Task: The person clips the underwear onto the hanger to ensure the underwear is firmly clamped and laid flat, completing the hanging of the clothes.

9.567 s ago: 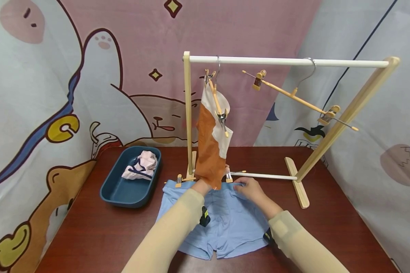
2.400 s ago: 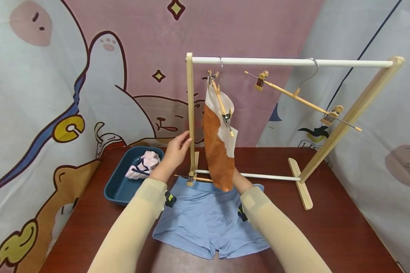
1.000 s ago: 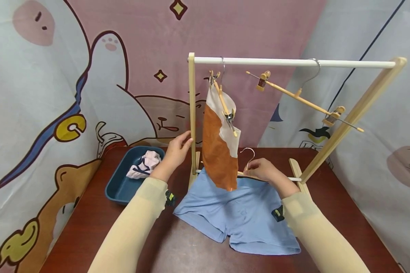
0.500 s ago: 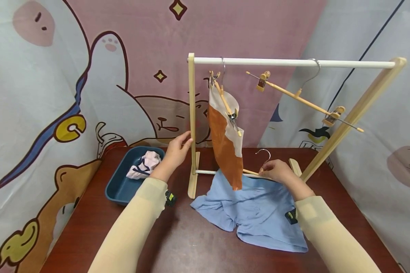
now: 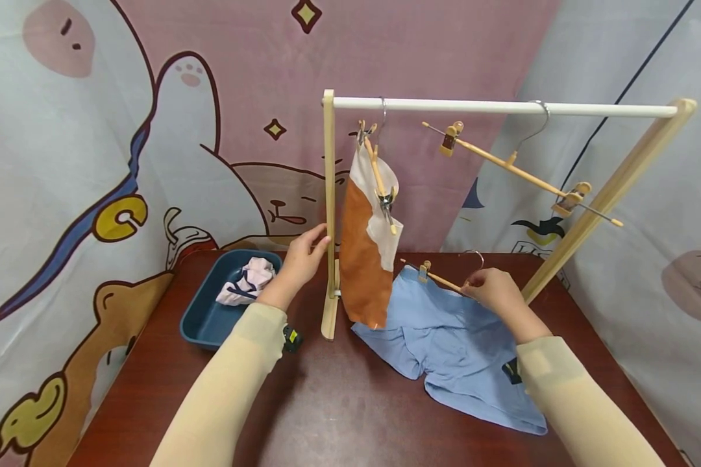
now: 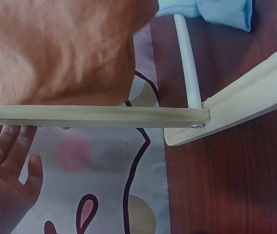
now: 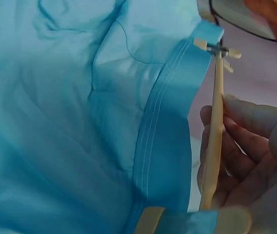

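My left hand (image 5: 304, 256) holds the left wooden post (image 5: 330, 194) of a small clothes rack. In the left wrist view, its fingers (image 6: 11, 144) go behind the post. My right hand (image 5: 493, 290) grips the bar of a clip hanger (image 5: 442, 281) near its metal hook. Light blue shorts (image 5: 467, 350) are clipped to this hanger by the waistband and trail across the table, legs toward me. In the right wrist view, thumb and fingers pinch the hanger bar (image 7: 215, 126) beside the waistband. An orange and white garment (image 5: 365, 246) hangs from the rack, left of the shorts.
The rack's white top rail (image 5: 444, 104) also bears a bare clip hanger (image 5: 508, 165) at the right. At the left stands a blue basin (image 5: 210, 324) with a crumpled pink and navy garment (image 5: 248, 282). A patterned cloth backdrop (image 5: 432, 52) rises behind the table (image 5: 327, 402).
My left hand has come to the rack post. The right hand has moved the hanger rightward and the shorts have slid along with it. The orange garment has swung right and back left.
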